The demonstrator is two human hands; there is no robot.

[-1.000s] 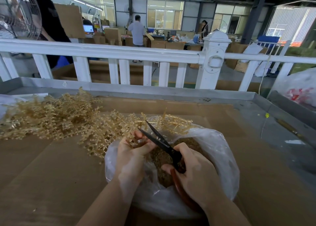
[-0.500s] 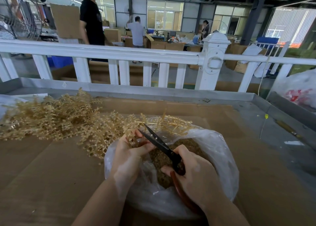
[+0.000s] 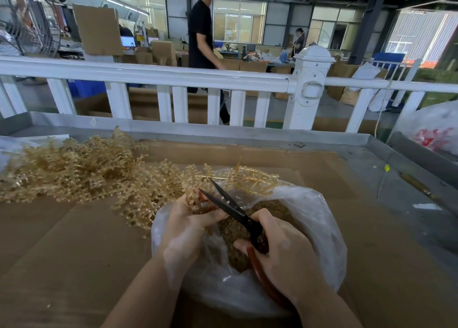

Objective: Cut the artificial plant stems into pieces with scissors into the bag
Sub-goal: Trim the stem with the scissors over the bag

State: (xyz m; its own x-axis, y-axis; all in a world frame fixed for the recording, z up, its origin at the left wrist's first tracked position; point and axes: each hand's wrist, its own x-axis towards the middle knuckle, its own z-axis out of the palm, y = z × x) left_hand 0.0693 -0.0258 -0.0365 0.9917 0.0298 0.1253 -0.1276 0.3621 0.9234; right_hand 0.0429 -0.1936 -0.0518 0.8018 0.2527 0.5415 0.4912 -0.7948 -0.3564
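A clear plastic bag (image 3: 319, 218) lies open on the cardboard-covered table, holding a heap of small tan cut pieces (image 3: 233, 231). My left hand (image 3: 186, 223) grips a tan artificial plant stem (image 3: 193, 198) over the bag's left rim. My right hand (image 3: 285, 255) grips black scissors (image 3: 230, 206) with reddish-brown handles; the blades are parted and point up-left at the stem. A large pile of uncut tan stems (image 3: 81, 169) spreads across the table to the left and reaches the bag's far rim.
The cardboard sheet (image 3: 74, 253) covers a grey metal table with a raised edge (image 3: 223, 132). A white railing (image 3: 158, 72) runs behind it. Another plastic bag (image 3: 431, 129) sits at the far right. A person in black (image 3: 203, 37) walks beyond the railing.
The scissors stay open at the stem with both hands nearly still. The person in black behind the railing has walked from the left toward the middle.
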